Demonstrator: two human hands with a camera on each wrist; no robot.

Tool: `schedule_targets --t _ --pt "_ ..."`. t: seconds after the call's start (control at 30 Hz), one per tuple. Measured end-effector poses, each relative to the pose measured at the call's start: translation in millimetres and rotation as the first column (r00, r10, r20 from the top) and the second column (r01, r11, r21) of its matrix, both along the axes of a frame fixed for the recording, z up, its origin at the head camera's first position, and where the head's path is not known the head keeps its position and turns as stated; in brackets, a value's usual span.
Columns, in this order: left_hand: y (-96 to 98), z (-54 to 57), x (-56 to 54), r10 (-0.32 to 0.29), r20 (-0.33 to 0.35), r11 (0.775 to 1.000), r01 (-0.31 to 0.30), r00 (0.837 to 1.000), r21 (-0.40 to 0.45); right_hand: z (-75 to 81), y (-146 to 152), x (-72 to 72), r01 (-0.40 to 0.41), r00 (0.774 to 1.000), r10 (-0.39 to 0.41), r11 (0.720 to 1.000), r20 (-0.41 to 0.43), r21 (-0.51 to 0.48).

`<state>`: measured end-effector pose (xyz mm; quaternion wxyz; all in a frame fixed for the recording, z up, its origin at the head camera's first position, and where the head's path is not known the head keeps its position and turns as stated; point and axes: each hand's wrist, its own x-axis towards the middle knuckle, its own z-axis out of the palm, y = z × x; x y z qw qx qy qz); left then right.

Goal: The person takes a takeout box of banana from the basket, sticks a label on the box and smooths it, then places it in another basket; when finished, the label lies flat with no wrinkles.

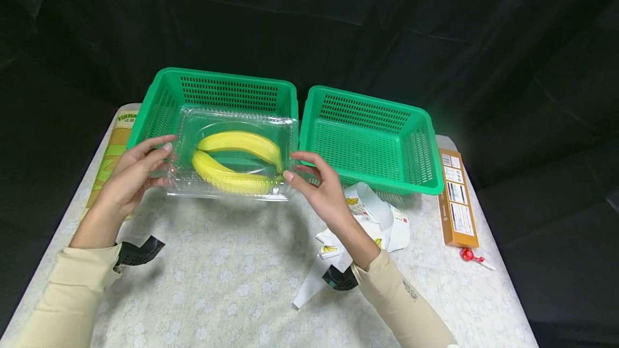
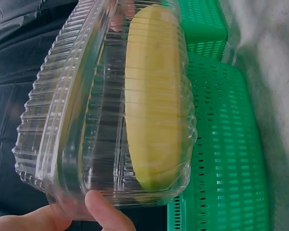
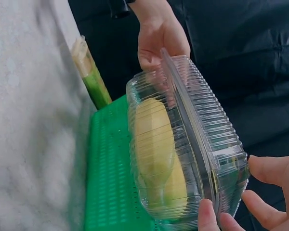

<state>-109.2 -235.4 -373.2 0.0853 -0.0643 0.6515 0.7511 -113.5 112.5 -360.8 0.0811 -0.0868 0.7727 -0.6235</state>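
Both hands hold up a clear plastic clamshell container (image 1: 186, 179) by its two ends, in front of the left green basket (image 1: 164, 77). Inside it lie two yellow bananas (image 1: 239, 140), curved toward each other. My left hand (image 1: 127, 179) grips the left end, its thumb (image 2: 103, 210) at the seam of lid and base. At the other end my right hand (image 1: 321, 189) pinches the corner between thumb and fingers (image 3: 262, 209). Seen from the right wrist, the lid and base lie close together along the rim.
Another green basket (image 1: 430, 138) stands to the right. Crumpled white wrapping paper with banana prints (image 1: 367, 224) lies below it. A brown box (image 1: 459, 203) and a red lollipop (image 1: 467, 254) are near the right table edge; a green and brown package (image 1: 107, 160) lies at the left.
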Motion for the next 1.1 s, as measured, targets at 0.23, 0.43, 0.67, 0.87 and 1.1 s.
schedule_targets --t 0.23,0.43,0.67,0.87,1.1 --pt "-1.2 -0.3 4.1 -0.011 0.017 1.0 0.011 1.0 -0.029 -0.5 3 8.3 -0.013 1.0 0.013 1.0 0.022 -0.016" --pt "-2.8 -5.8 7.2 -0.028 0.036 0.997 0.03 0.999 -0.065 -0.7 7 13.9 0.004 0.999 -0.004 1.0 0.039 0.003" --pt "-2.5 -9.2 12.7 -0.034 0.014 0.999 0.034 0.999 -0.037 -5.1 10 16.1 0.027 0.999 -0.026 0.999 0.04 -0.028" --pt "-3.4 -12.7 17.4 -0.055 0.028 0.998 0.056 0.998 -0.018 -8.0 12 20.5 0.051 0.996 -0.046 0.996 0.078 -0.069" --pt "-2.1 -13.7 23.5 -0.065 0.041 0.998 0.066 0.997 -0.021 -12.8 13 23.3 0.066 0.993 -0.05 0.988 0.111 -0.143"
